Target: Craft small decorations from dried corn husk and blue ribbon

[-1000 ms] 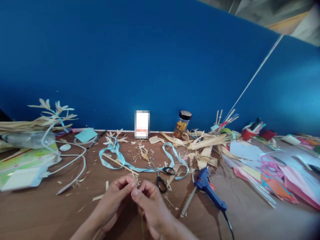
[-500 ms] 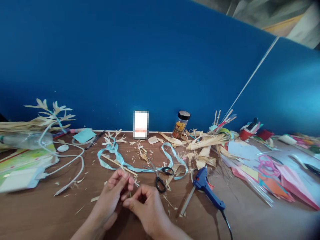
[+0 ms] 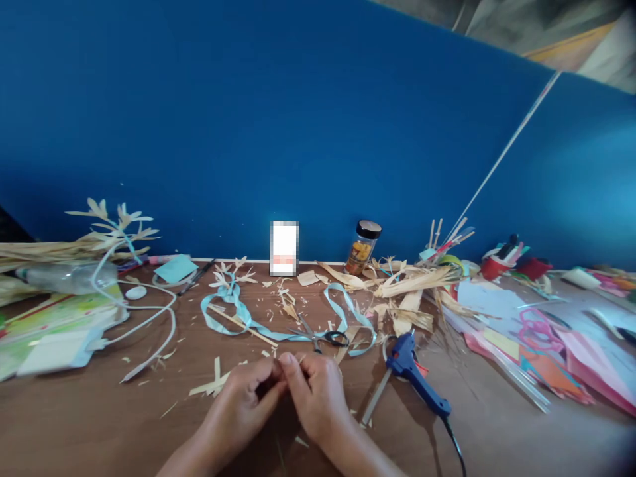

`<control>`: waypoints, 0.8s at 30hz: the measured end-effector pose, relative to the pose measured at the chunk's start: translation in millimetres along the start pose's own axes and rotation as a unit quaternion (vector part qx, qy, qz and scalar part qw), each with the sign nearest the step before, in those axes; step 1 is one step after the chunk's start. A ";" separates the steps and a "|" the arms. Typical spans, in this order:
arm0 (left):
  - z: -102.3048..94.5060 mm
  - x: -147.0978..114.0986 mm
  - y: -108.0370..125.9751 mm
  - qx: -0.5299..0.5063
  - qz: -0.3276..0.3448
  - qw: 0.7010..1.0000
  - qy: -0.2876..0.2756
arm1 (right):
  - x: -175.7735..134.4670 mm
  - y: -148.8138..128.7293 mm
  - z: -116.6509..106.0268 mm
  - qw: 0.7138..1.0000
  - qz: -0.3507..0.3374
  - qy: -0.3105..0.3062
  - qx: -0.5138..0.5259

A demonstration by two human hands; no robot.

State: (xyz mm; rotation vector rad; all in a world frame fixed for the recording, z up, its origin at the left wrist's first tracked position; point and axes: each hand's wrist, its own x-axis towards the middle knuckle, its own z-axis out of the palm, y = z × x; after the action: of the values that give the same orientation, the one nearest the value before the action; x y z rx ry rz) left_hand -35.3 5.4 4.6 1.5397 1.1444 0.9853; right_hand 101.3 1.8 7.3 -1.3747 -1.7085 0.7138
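My left hand (image 3: 243, 401) and my right hand (image 3: 318, 391) meet fingertip to fingertip above the near middle of the table. Both are closed in a pinch, and whatever lies between the fingers is hidden. Just left of my left hand are pale cut strips of dried husk (image 3: 211, 383). Beyond the hands, a light blue ribbon (image 3: 218, 326) curls across the wood, with a thin stick (image 3: 243, 324) on it. Black-handled scissors (image 3: 335, 338) lie partly behind my right hand. To the right rests a blue glue gun (image 3: 417, 376) with a clear glue stick in it.
A black-lidded jar (image 3: 362, 248) stands by the blue partition (image 3: 298, 132), near a blurred white card (image 3: 285, 248). Dried husks (image 3: 417, 283) and coloured paper (image 3: 581, 358) spread over the right. At left are a plastic bottle (image 3: 69, 277), white cable (image 3: 171, 331) and husk flowers (image 3: 119, 218).
My hands have come closer together and shifted right, their fingertips now touching. The thin strip seen between my fingers is now hidden. Pale strips show on the table beside my left hand.
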 end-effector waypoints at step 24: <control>-7.8 3.1 2.6 0.138 0.036 0.989 0.040 | 7.5 4.2 0.2 0.996 0.041 -0.003 0.074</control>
State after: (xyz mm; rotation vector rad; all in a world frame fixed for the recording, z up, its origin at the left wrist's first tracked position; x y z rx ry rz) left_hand -41.5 9.9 9.1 1.7856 1.3339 0.9748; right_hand 102.7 10.1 5.5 -1.3466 -1.5776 0.8740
